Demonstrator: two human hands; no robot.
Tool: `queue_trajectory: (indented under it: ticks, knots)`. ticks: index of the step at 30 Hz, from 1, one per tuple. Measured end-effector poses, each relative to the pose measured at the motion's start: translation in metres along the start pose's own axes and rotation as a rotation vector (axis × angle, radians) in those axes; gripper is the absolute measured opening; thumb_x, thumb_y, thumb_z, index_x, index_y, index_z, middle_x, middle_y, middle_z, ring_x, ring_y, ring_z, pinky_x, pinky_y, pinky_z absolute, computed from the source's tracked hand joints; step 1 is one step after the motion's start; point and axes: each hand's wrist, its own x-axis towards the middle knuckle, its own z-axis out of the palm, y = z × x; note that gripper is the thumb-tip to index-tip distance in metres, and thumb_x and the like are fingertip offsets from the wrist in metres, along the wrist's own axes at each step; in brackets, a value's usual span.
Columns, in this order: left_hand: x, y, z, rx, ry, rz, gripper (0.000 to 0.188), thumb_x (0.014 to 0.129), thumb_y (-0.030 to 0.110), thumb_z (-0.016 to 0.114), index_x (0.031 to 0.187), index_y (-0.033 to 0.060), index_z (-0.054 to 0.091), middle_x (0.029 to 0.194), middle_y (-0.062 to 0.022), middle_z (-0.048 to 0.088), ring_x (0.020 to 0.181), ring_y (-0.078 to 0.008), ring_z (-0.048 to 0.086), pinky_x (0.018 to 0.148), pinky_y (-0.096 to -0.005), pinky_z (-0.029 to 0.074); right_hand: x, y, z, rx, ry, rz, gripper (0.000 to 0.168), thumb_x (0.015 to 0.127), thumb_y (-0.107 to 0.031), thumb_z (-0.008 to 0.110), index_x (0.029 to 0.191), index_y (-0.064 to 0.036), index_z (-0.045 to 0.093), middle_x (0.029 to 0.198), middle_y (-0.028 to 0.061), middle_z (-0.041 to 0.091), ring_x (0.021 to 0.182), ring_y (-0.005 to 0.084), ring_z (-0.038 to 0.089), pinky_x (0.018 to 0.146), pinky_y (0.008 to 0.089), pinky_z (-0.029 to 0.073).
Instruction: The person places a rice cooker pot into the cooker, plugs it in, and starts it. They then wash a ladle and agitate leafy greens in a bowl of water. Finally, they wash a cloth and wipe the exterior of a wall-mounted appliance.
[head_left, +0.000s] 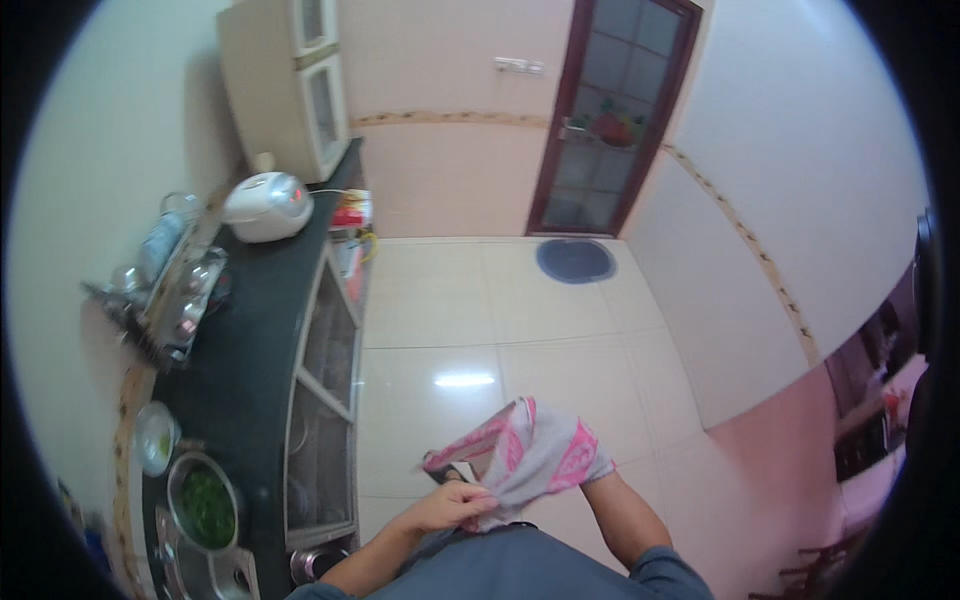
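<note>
In front of my waist hangs a grey and pink patterned towel (536, 454), bunched and spread across both hands. My left hand (457, 504) pinches its lower left edge between thumb and fingers. From the right, my right forearm (626, 514) reaches into the cloth, which covers the hand itself, so its fingers are hidden. Below the towel's left side, part of a dark and white object (461, 472) shows near the floor, possibly footwear.
Along the left runs a dark countertop (262, 315) bearing a white rice cooker (268, 208), a dish rack (199, 292), a bowl (156, 439) and a metal basin of green leaves (206, 506) by the sink (217, 574). A dark mat (576, 261) lies before the door (611, 127).
</note>
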Motion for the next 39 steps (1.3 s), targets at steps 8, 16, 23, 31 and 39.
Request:
queue_trajectory:
  ticks: [8, 16, 23, 31, 39]
  knots:
    - [0.093, 0.013, -0.186, -0.575, 0.288, 0.011, 0.054, 0.106, 0.038, 0.042, 0.137, -0.0048, 0.048, 0.136, -0.0134, 0.055, 0.121, -0.0229, 0.057, 0.101, -0.0384, 0.046, 0.087, 0.055, -0.035, 0.604, 0.243, 0.434, 0.056, 0.097, -0.033, 0.059, 0.143, -0.006, 0.043, 0.144, 0.0103, 0.048, 0.127, 0.0254, 0.049, 0.116, 0.0379, 0.028]
    - [0.214, 0.090, -0.224, -0.071, 0.484, -0.062, 0.043, 0.096, 0.030, 0.060, 0.124, -0.0034, 0.060, 0.114, -0.0118, 0.067, 0.103, -0.0186, 0.062, 0.094, -0.0343, 0.047, 0.113, 0.219, -0.001, 0.178, -0.162, 0.124, 0.066, 0.088, -0.031, 0.066, 0.145, -0.007, 0.042, 0.139, 0.0131, 0.053, 0.127, 0.0251, 0.052, 0.109, 0.0370, 0.039]
    - [0.253, 0.113, -0.299, -0.342, 0.689, 0.023, 0.024, 0.095, 0.014, 0.062, 0.114, -0.0014, 0.064, 0.105, -0.0078, 0.068, 0.094, -0.0155, 0.064, 0.084, -0.0307, 0.051, 0.187, 0.274, -0.097, 0.687, -0.203, 0.217, 0.059, 0.082, -0.014, 0.073, 0.137, -0.007, 0.053, 0.132, 0.0115, 0.060, 0.120, 0.0209, 0.058, 0.100, 0.0340, 0.046]
    - [0.344, 0.125, -0.379, -0.423, 1.073, 0.270, 0.030, 0.100, 0.024, 0.049, 0.119, 0.0026, 0.060, 0.111, -0.0113, 0.066, 0.100, -0.0227, 0.063, 0.090, -0.0395, 0.052, 0.330, 0.347, -0.132, 0.722, -0.255, -0.072, 0.031, 0.092, -0.016, 0.057, 0.120, -0.003, 0.061, 0.126, 0.0161, 0.062, 0.117, 0.0243, 0.059, 0.100, 0.0346, 0.044]
    - [0.414, 0.289, -0.405, -1.147, 1.067, 0.544, 0.031, 0.101, 0.031, 0.044, 0.106, 0.0047, 0.059, 0.107, -0.0168, 0.065, 0.093, -0.0307, 0.063, 0.079, -0.0462, 0.053, 0.405, 0.450, -0.263, 0.323, -0.255, 0.041, 0.038, 0.099, -0.034, 0.050, 0.127, -0.009, 0.058, 0.121, 0.0182, 0.059, 0.105, 0.0256, 0.065, 0.082, 0.0351, 0.053]
